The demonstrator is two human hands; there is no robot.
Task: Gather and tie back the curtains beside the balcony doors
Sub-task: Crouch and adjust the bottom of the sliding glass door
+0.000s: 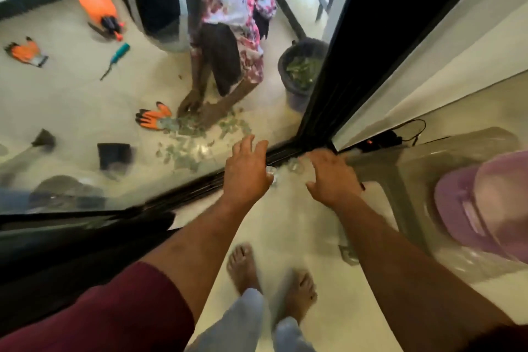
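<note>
A sheer, pale curtain (pixel 288 177) hangs low between my two hands, blurred, with round eyelets showing near the black door track (pixel 200 184). My left hand (pixel 247 170) is stretched out with fingers spread, its edge touching the fabric by an eyelet. My right hand (pixel 333 178) is spread palm-down on the other side of the same fold. Neither hand has closed on the cloth. The black balcony door frame (pixel 328 71) rises just beyond my hands. The sheer cloth also veils the right side of the view.
Beyond the glass a person (pixel 225 37) crouches on the balcony gathering leaf scraps (pixel 197 128). A bucket of leaves (pixel 301 74), an orange sprayer (pixel 95 4), gloves and a screwdriver lie there. A grey stool with a purple cap (pixel 483 203) stands at my right, behind it a power strip (pixel 378 138).
</note>
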